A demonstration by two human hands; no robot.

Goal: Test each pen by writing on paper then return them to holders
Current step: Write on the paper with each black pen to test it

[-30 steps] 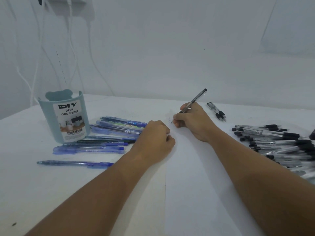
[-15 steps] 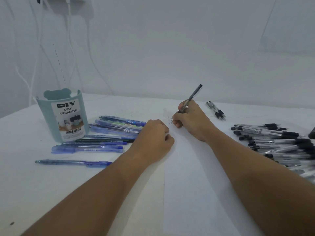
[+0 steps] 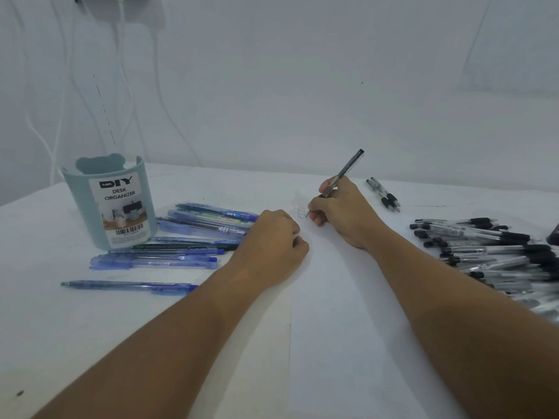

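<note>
My right hand [image 3: 341, 213] pinches a pen [image 3: 343, 173], tip on the paper [image 3: 332, 313] at frame centre; my left hand [image 3: 272, 246], fisted, holds nothing and rests beside it. Holder [image 3: 112, 201] stands upper left on the surface [image 3: 45, 328].

Pen [image 3: 343, 173] tilted steeper; right hand [image 3: 341, 213] nudged left, writing.

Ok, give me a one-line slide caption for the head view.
Right hand writes with a dark pen on paper while the fisted left hand steadies it, near a desk organizer.
</note>
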